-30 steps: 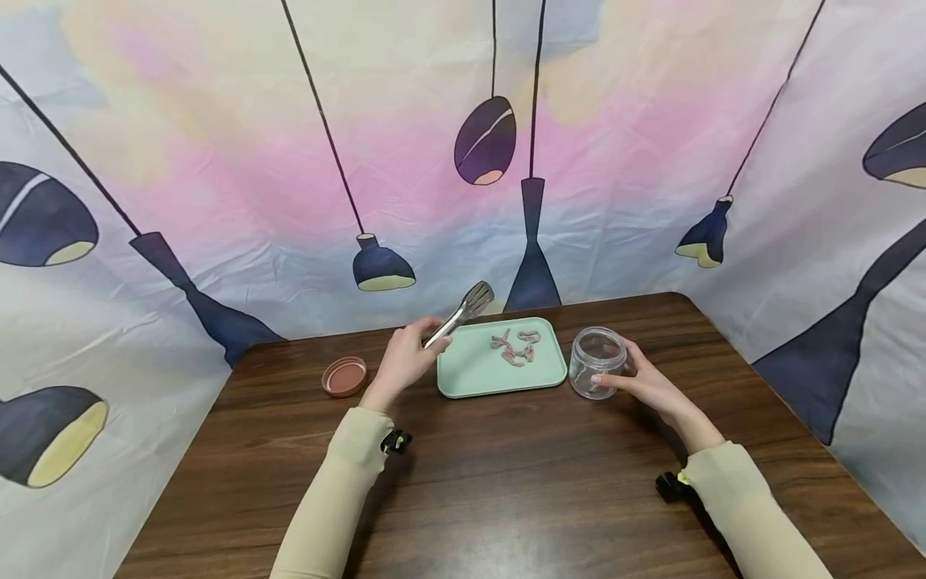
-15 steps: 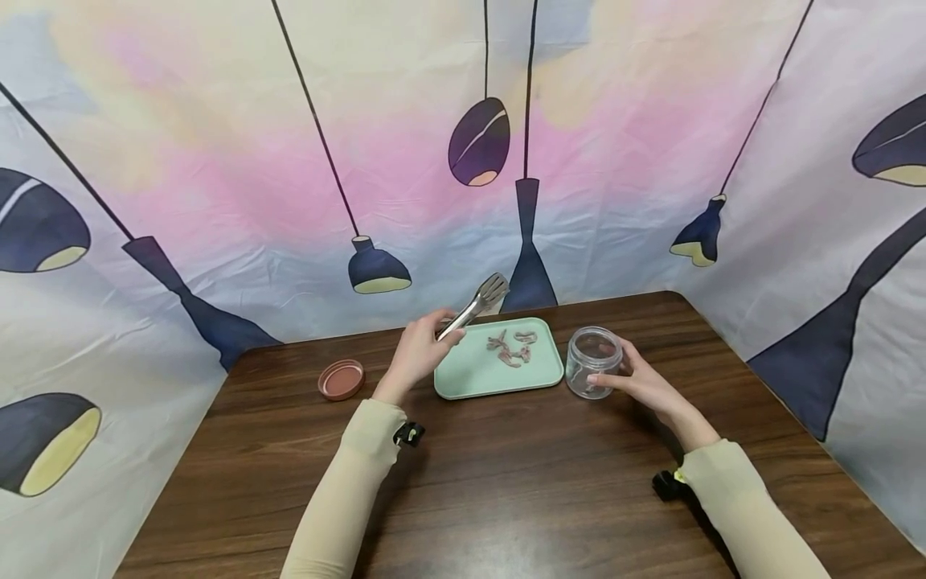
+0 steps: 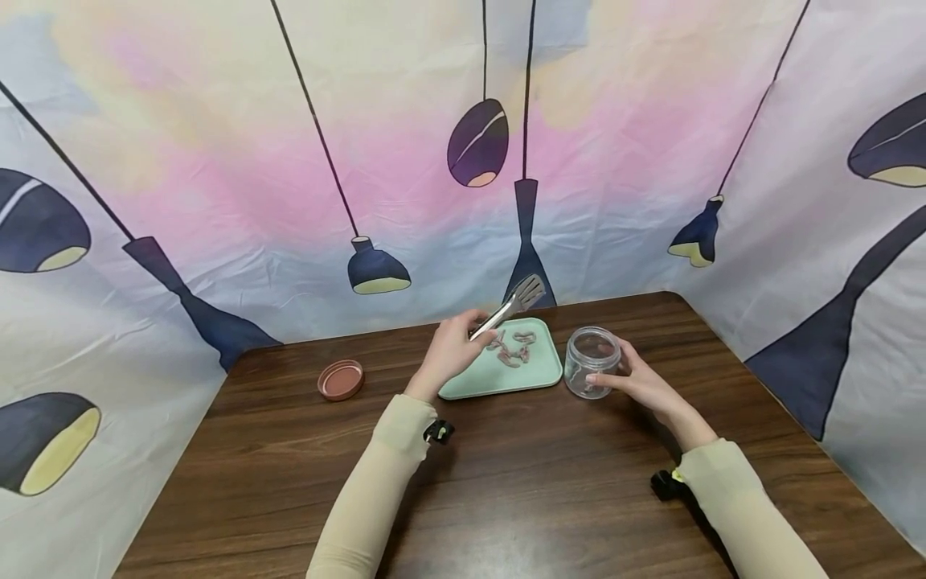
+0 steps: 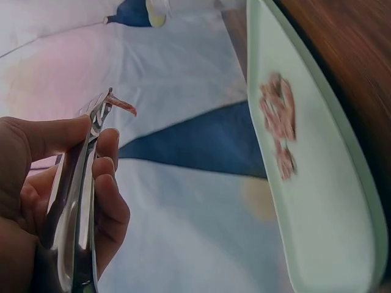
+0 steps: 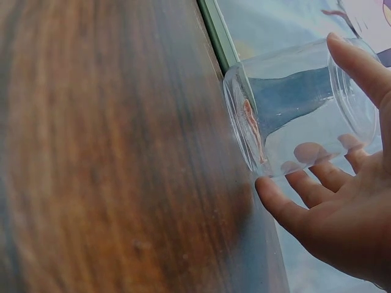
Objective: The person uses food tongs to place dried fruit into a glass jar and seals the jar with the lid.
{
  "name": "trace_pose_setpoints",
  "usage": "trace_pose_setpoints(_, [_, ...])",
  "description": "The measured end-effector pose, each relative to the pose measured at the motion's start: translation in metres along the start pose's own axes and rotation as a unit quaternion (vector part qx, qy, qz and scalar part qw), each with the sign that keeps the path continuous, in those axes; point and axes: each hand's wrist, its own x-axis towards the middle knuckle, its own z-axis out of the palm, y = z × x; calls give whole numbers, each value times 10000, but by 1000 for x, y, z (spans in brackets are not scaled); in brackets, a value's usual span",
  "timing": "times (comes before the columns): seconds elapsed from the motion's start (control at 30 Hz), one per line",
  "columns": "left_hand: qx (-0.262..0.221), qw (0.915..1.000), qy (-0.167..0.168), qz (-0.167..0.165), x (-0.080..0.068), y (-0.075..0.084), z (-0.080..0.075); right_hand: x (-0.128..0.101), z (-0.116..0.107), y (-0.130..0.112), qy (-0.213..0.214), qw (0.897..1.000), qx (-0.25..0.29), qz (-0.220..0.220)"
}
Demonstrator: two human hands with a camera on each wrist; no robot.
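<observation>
Things being held at a table [image 3: 535, 482]

Beside a green tray [image 3: 499, 379], a jar [image 3: 584, 371] is being held, half encircled, by the right hand [image 3: 645, 386]. Nearby, tongs [image 3: 506, 312] are being gripped by the curled left hand [image 3: 450, 354], a strip [image 4: 124, 107] being pinched at their tips.

Bright silver now on the long slotted metal tongs [image 3: 509, 310], and there's reddish pink on the thin strip [image 4: 124, 107] at their tip! Soft mint green for the rectangular tray [image 3: 470, 384], dusty pinkish brown for the thin strips on it [image 3: 515, 356]. The round jar [image 3: 578, 372], colourless, see-through; the round shallow lid [image 3: 341, 379], terracotta red. Dark brown wooden desk [image 3: 506, 498], streaked with darker grain. And the fabric hanging [image 3: 405, 145]: washes of pink, pale yellow and grey-blue, patterned with navy pendant lamps [image 3: 379, 266], yellow inside. Cream sleeves [image 3: 369, 490], too.
</observation>
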Motion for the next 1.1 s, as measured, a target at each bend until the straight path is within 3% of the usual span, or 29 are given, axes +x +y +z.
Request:
trace_pose_setpoints(0.4, [-314, 9994, -119, 103, 11, 22, 25, 4, 6, 2, 15, 10000, 69, -7])
trace_pose_setpoints(0.67, [-1062, 9929, -515, 138, 14, 39, 39, 3, 1, 3, 126, 9999, 21, 43])
trace_pose_setpoints(0.93, [-526, 9968, -531, 294, 14, 50, 45, 2, 1, 1, 137, 9998, -69, 143])
trace_pose_setpoints(1.1, [-368, 9972, -573, 293, 12, 48, 50, 2, 0, 2, 119, 9998, -127, 139])
